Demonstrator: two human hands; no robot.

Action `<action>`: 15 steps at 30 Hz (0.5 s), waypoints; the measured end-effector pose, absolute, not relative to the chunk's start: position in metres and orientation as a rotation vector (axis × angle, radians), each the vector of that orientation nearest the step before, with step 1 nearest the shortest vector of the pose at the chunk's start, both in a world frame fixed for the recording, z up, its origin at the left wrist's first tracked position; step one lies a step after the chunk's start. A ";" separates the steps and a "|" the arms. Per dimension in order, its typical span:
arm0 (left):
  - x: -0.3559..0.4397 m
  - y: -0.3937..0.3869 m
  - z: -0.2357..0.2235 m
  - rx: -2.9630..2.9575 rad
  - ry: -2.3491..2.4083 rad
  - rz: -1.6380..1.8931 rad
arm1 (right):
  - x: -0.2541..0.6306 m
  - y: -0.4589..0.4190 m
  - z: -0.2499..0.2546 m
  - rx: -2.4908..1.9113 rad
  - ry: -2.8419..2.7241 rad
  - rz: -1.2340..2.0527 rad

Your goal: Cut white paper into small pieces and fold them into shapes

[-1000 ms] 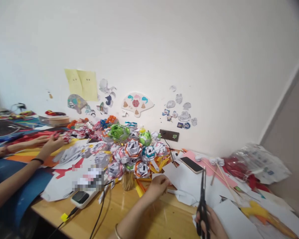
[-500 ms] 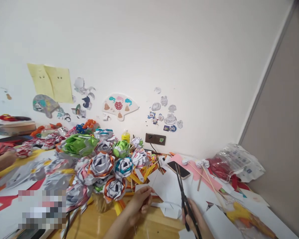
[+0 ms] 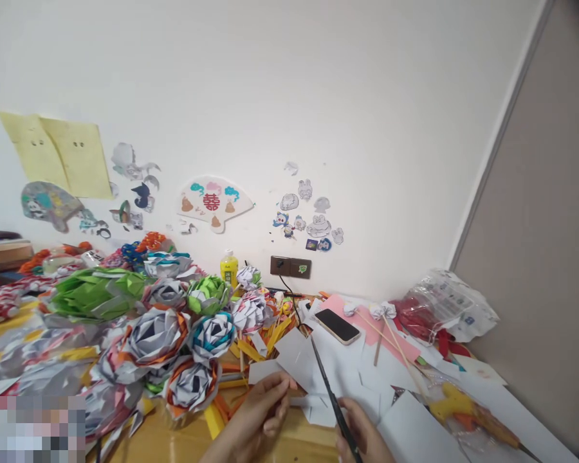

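Note:
My right hand [image 3: 361, 429] is closed around a pair of dark scissors [image 3: 329, 384], whose blades point up and away over white paper and look closed, almost edge-on. To its left, my left hand [image 3: 270, 406] is held low over the wooden table with fingertips pinched together; whatever they hold is too small or hidden to name. White paper sheets [image 3: 296, 360] lie just beyond both hands. Folded white paper strips [image 3: 318, 409] rest between the hands. Close to the left hand stands a paper flower [image 3: 193, 386] with white petals and orange edges.
Many paper flowers [image 3: 157, 337] crowd the left side. Behind are a yellow bottle [image 3: 229, 269] and a wall socket [image 3: 291, 267] with a cable. A phone [image 3: 338, 325], stick-stemmed paper balls [image 3: 383, 310], a plastic bag [image 3: 451, 305] and a yellow tool [image 3: 456, 404] lie to the right.
The view has swung to the right, and another person's hand at the left has left it. The scissors have turned edge-on, their tips moving left. My left hand stays pinched.

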State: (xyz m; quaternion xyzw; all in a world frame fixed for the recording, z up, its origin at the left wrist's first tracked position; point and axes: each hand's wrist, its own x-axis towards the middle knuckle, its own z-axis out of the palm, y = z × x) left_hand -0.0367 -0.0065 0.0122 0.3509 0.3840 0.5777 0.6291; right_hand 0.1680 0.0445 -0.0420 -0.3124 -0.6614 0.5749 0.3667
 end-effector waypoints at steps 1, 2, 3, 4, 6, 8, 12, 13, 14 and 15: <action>-0.037 -0.007 0.012 0.819 0.884 1.325 | 0.169 0.043 -0.039 -0.817 -1.714 1.469; -0.037 -0.007 0.012 0.833 0.895 1.323 | 0.170 0.041 -0.036 -0.831 -1.731 1.468; -0.037 -0.007 0.013 0.846 0.914 1.313 | 0.171 0.040 -0.033 -0.842 -1.754 1.474; -0.037 -0.008 0.013 0.857 0.936 1.296 | 0.171 0.038 -0.031 -0.849 -1.780 1.485; -0.037 -0.009 0.015 0.876 0.969 1.251 | 0.170 0.034 -0.026 -0.825 -1.837 1.539; -0.036 -0.010 0.018 0.902 0.989 1.213 | 0.167 0.030 -0.021 -0.734 -1.874 1.635; -0.036 -0.012 0.020 0.951 1.010 1.200 | 0.164 0.025 -0.013 -0.599 -1.868 1.733; -0.036 -0.012 0.019 0.959 1.016 1.197 | 0.164 0.024 -0.013 -0.619 -1.880 1.719; -0.037 -0.012 0.018 0.968 1.026 1.193 | 0.165 0.023 -0.013 -0.650 -1.897 1.696; -0.037 -0.012 0.017 0.980 1.038 1.182 | 0.166 0.022 -0.014 -0.681 -1.918 1.671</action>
